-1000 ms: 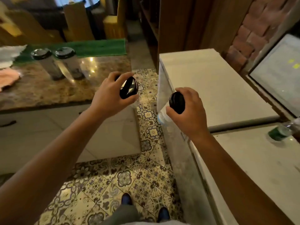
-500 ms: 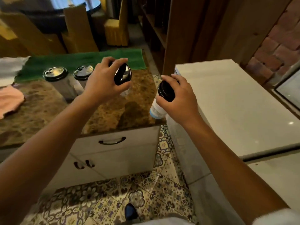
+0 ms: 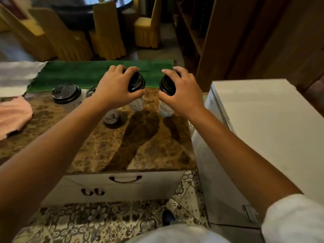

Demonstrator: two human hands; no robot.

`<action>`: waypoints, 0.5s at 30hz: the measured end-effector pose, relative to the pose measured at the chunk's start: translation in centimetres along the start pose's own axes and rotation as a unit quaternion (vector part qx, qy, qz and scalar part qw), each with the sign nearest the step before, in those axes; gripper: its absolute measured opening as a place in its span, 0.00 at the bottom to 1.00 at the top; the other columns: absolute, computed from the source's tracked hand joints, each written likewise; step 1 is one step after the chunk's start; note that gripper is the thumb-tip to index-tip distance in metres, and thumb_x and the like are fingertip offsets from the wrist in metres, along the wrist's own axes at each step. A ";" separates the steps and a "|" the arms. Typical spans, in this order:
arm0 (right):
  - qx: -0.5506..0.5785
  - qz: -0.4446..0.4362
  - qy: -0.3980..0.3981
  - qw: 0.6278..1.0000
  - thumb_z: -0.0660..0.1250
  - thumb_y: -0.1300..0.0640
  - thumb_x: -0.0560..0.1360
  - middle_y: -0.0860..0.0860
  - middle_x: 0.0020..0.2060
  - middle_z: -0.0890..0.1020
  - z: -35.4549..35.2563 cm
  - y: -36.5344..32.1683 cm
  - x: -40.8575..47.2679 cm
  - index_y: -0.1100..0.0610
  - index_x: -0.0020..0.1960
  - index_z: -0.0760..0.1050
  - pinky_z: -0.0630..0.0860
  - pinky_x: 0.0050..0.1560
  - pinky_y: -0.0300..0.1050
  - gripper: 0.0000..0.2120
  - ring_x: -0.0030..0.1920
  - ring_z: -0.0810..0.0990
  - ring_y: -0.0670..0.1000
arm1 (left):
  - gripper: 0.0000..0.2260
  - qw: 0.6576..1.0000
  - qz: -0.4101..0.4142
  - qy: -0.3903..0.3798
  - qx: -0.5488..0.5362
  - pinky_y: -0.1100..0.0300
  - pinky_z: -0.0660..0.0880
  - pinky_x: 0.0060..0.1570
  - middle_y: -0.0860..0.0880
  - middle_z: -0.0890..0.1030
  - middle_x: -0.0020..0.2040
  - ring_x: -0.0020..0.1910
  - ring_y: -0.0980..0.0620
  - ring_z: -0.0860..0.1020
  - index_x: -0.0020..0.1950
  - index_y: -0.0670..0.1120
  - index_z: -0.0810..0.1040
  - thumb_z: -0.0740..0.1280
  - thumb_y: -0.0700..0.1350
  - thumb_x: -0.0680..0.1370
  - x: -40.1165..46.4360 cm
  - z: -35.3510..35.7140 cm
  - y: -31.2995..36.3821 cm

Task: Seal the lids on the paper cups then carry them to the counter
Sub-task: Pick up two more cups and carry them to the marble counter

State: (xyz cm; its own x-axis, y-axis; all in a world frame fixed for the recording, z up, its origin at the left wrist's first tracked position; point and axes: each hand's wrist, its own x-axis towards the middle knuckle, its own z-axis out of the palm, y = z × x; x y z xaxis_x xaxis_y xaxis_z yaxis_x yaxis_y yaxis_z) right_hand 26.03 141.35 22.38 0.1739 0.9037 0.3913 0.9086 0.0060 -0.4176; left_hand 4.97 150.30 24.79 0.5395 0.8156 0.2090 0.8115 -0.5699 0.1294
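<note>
Gripping one lidded cup each: left hand [image 3: 115, 88] wraps the left cup [image 3: 136, 95], right hand [image 3: 184, 92] wraps the right cup [image 3: 165, 100], both over the counter [image 3: 140, 146]. Two more lidded cups [image 3: 66, 93] stand left of the left hand, one partly hidden behind it.

**One head-worn view, angled down over the counter**

The single wide-angle camera sat on the person's head, looking forward and down across the brown marble counter [image 3: 98, 148], close above both forearms. Its upper edge reached chairs [image 3: 107, 39], seemingly blurred by wide-angle distortion.
</note>
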 end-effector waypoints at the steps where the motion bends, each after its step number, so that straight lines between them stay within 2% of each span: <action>1: -0.005 -0.003 -0.013 1.000 0.68 0.39 0.74 0.51 0.75 0.69 0.5 0.4 0.8 0.44 0.76 0.68 0.76 0.62 0.56 0.32 0.71 0.69 0.57 | 0.36 1.000 -0.003 -0.007 0.010 0.40 0.72 0.64 0.38 0.74 0.65 0.66 0.36 0.69 0.77 0.51 0.64 0.64 0.69 0.75 0.4 0.2 -0.1; 6: -0.001 -0.014 -0.072 0.997 0.68 0.40 0.75 0.52 0.75 0.69 2.8 1.9 3.4 0.44 0.77 0.67 0.75 0.65 0.56 0.31 0.71 0.69 0.58 | 0.36 0.998 -0.026 -0.044 0.041 0.42 0.74 0.61 0.40 0.76 0.62 0.65 0.38 0.71 0.76 0.52 0.64 0.62 0.71 0.75 2.1 1.8 -0.3; 10: -0.019 -0.027 -0.092 0.995 0.68 0.40 0.75 0.52 0.74 0.70 3.7 2.6 4.4 0.44 0.77 0.67 0.74 0.63 0.55 0.32 0.71 0.70 0.58 | 0.36 0.996 -0.026 -0.060 0.058 0.43 0.73 0.63 0.41 0.77 0.63 0.66 0.38 0.72 0.76 0.52 0.64 0.61 0.71 0.75 2.8 2.9 -0.5; 15: -0.025 -0.045 -0.107 0.993 0.67 0.39 0.75 0.53 0.74 0.70 5.0 2.3 4.7 0.44 0.77 0.67 0.72 0.68 0.60 0.32 0.71 0.70 0.59 | 0.36 0.995 -0.019 -0.064 0.077 0.43 0.71 0.64 0.40 0.77 0.62 0.66 0.38 0.71 0.76 0.50 0.65 0.61 0.71 0.75 2.9 3.9 -0.6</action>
State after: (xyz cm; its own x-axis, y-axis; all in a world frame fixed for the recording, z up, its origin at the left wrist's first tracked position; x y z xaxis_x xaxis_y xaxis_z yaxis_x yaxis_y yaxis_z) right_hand 27.01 147.74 19.13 0.0116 0.9707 0.2399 0.9352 0.0744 -0.3462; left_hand 6.96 153.43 21.52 0.5235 0.8483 0.0802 0.8516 -0.5239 -0.0180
